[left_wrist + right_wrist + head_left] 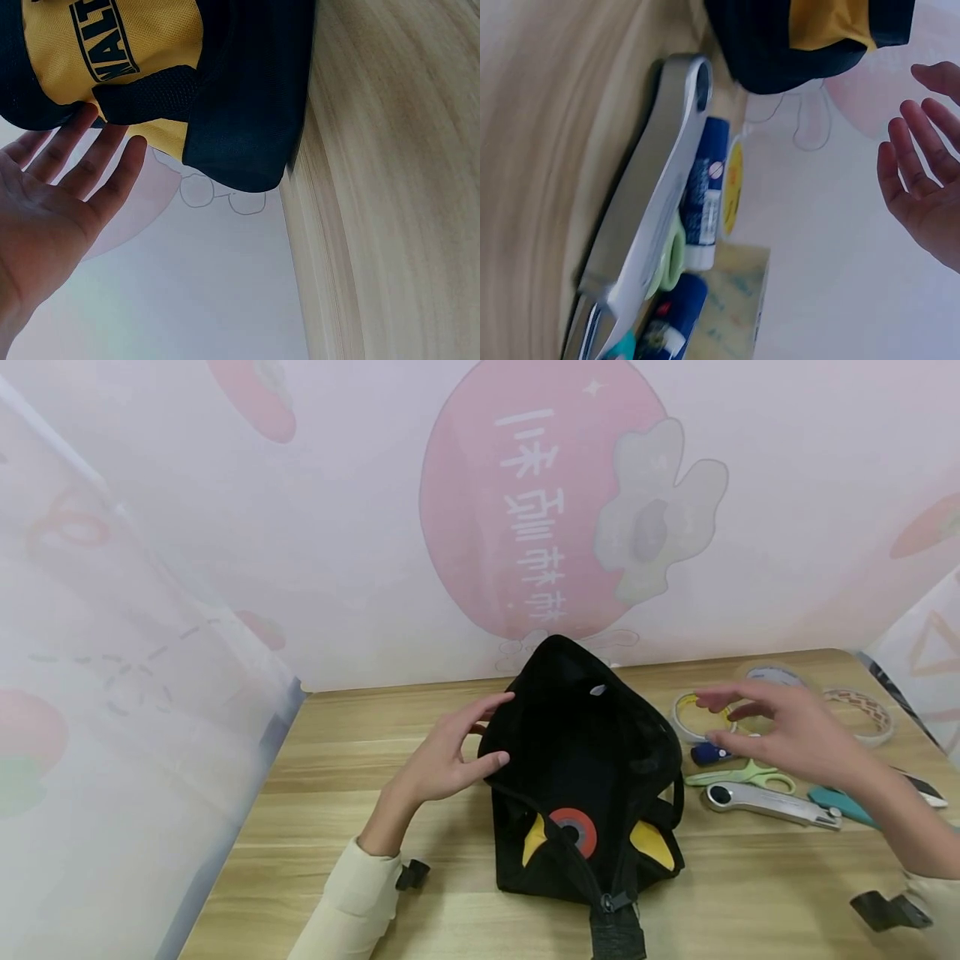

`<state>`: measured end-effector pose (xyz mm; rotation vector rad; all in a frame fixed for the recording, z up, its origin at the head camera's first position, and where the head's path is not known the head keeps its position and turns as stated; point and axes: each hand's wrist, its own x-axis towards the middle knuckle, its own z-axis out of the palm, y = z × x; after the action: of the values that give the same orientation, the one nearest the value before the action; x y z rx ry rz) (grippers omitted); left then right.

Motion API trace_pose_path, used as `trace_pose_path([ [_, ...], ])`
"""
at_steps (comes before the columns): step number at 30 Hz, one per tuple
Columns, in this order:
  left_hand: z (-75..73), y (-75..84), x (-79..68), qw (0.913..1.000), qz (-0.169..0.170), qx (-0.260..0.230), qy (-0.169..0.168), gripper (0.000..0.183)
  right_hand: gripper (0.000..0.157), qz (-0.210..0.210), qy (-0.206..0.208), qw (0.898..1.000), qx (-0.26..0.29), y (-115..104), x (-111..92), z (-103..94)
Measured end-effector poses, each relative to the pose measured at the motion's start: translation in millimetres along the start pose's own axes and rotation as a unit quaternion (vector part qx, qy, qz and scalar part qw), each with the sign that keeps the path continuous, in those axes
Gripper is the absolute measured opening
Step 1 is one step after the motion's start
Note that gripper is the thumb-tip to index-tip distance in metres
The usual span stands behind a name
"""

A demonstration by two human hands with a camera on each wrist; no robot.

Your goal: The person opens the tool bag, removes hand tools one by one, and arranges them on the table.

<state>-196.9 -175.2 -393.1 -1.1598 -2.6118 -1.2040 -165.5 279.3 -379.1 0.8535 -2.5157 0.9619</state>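
A black bag (585,727) stands with its top unzipped, and yellow panels (150,45) show on its sides. Down inside it is a red ring with a dark centre (587,835), like a roll of tape. My left hand (450,756) is at the bag's left rim, thumb and fingers spread; in the left wrist view its fingertips reach the yellow side beside a black strap (146,96). My right hand (787,731), right of the bag, hovers over the tools with loosely bent fingers and nothing in them.
Right of the bag lie a silver-handled tool (772,804), green scissors (772,779), a blue glue stick (705,187), a teal-handled tool (843,803) and several tape rolls (870,700). A printed curtain (360,568) hangs behind the wooden table (337,793).
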Motion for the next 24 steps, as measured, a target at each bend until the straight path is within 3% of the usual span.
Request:
trace_pose_path([
  [10,-1.5,-0.6,-1.4,1.0000,0.001,-0.003,-0.002,0.072,0.056,0.017,-0.003,0.999,0.045,-20,17,6.6],
  [17,-1.9,-1.9,-2.6,1.0000,-0.004,-0.002,-0.001,0.073,0.049,0.017,-0.041,0.998,0.046,-36,37,9.8],
  [20,-2.3,-2.2,-2.8,1.0000,-0.004,-0.002,-0.001,0.073,0.045,0.003,-0.056,0.996,0.066,-43,47,15.1],
  [24,-1.9,-1.9,-2.2,1.0000,-0.001,-0.003,-0.001,0.073,0.044,-0.045,-0.064,0.994,0.080,-49,60,25.4],
])
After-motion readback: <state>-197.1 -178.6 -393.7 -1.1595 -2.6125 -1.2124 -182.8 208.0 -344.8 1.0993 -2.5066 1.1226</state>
